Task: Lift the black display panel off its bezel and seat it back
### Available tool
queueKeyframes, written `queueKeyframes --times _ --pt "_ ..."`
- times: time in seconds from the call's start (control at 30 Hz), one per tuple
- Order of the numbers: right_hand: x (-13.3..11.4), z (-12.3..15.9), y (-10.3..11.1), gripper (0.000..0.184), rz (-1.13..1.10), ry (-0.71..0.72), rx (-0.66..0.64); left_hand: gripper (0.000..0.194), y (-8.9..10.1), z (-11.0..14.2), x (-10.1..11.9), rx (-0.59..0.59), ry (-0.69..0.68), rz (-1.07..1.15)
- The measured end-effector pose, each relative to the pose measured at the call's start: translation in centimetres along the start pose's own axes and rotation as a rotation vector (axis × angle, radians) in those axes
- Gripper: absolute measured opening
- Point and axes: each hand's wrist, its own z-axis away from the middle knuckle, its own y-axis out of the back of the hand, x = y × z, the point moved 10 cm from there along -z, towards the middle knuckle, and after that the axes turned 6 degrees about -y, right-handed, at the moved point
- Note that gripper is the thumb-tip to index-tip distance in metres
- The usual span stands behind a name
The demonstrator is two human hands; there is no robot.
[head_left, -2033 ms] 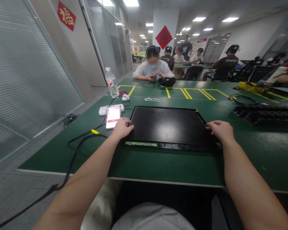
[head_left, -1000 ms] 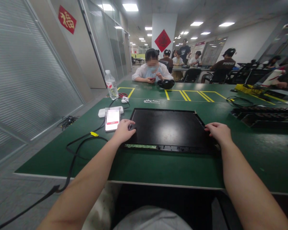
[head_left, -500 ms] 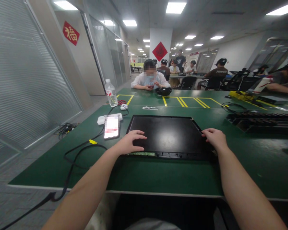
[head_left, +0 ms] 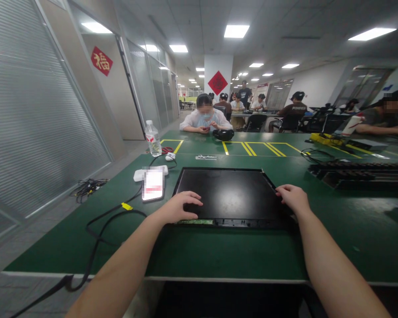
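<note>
Black panel [head_left: 232, 190] lies on the green worktop [head_left: 225, 260]; the left hand [head_left: 176, 207] spreads over its left side, perhaps touching, gripping nothing; the right hand [head_left: 294, 199] pinches its right edge.

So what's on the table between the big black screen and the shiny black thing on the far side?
A thin pale strip and yellow lines lie between the black screen and that shiny thing, in the head view.
</note>
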Motion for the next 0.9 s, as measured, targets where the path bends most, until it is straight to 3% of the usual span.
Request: queueKeyframes --times 0.9 --pt "0.5 -0.6 -0.6 0.018 0.02 0.021 0.017 0.008 -0.8 -0.6 2.8 -0.087 -0.22 0.01"
